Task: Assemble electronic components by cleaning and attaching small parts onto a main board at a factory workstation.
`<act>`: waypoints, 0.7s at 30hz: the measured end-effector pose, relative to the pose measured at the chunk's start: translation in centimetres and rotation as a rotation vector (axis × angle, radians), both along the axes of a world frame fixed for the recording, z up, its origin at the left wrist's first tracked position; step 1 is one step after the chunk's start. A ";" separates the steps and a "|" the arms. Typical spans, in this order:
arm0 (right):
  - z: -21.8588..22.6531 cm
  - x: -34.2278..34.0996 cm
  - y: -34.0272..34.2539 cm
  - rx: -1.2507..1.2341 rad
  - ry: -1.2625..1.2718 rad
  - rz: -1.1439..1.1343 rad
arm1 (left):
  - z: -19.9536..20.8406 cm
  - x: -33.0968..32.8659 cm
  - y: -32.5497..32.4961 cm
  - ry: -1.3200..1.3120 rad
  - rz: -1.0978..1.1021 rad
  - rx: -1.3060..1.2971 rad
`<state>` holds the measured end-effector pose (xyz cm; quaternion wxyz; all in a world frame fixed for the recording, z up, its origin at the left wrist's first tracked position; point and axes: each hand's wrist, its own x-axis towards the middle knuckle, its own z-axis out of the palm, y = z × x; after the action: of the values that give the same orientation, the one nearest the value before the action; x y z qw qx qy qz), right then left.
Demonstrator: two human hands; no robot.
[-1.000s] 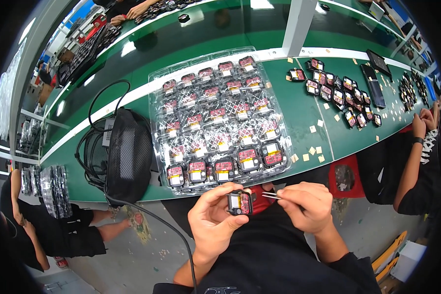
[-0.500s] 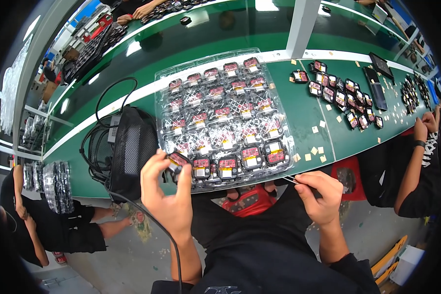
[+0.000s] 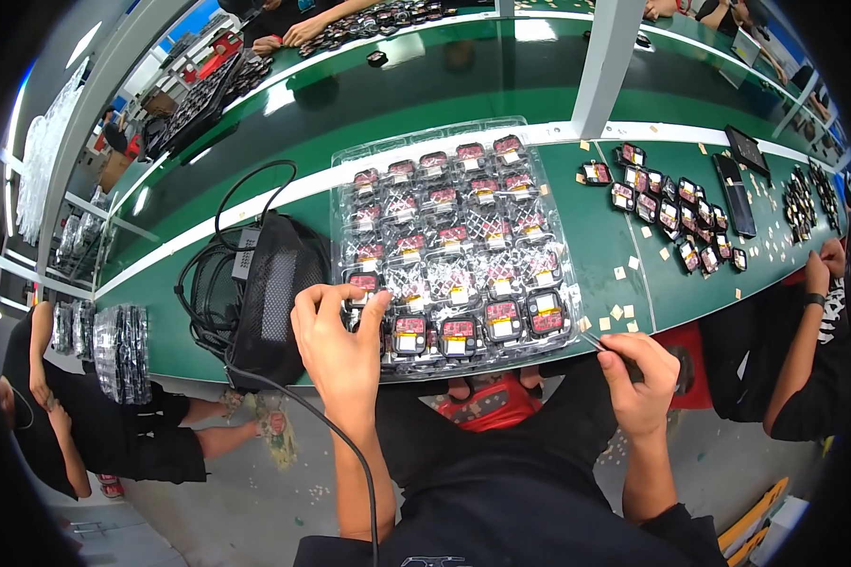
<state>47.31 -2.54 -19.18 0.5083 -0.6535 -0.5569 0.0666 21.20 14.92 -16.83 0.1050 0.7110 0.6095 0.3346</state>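
Observation:
A clear plastic blister tray [image 3: 563, 236] in front of me holds rows of small black-cased electronic modules with pink and yellow faces. The rear rows sit under clear plastic; several modules, such as one module [image 3: 459, 335], lie uncovered along the near edge. My left hand [image 3: 336, 345] is at the tray's near left corner, thumb and fingers curled around a black-cased module mostly hidden by them. My right hand [image 3: 641, 378] pinches metal tweezers [image 3: 593, 341] just off the tray's near right corner, their tips pointing toward the tray.
Left of the tray stand a black mesh bag [image 3: 279, 293] and a coiled black cable [image 3: 194, 302]. A pile of loose modules [image 3: 686, 213] and scattered pale square pieces [image 3: 617, 312] lie to the right, beside a black box [image 3: 733, 194]. Co-workers sit on both sides and across.
The module in my left hand, earlier tilted and raised in my fingertips, is now down at the tray's corner, mostly covered. The whole view has shifted slightly; my right hand keeps the tweezers.

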 end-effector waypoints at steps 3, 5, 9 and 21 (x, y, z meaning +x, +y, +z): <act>0.3 0.6 0.0 -0.025 0.011 -0.030 | -0.2 0.0 -0.2 0.075 0.008 0.064; 0.4 0.9 0.2 -0.052 0.014 -0.065 | -0.4 -0.1 -0.3 0.076 -0.020 0.085; 0.2 1.8 1.2 -0.126 -0.035 -0.175 | -0.2 -0.1 -0.5 0.030 -0.027 0.075; -2.8 7.5 6.8 -0.503 -0.341 -0.703 | -2.8 2.3 -8.2 -0.118 -0.651 0.464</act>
<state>54.84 4.26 -21.97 0.2269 -0.9072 -0.3439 -0.0849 23.53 6.75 -19.59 0.0769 0.8514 0.2534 0.4527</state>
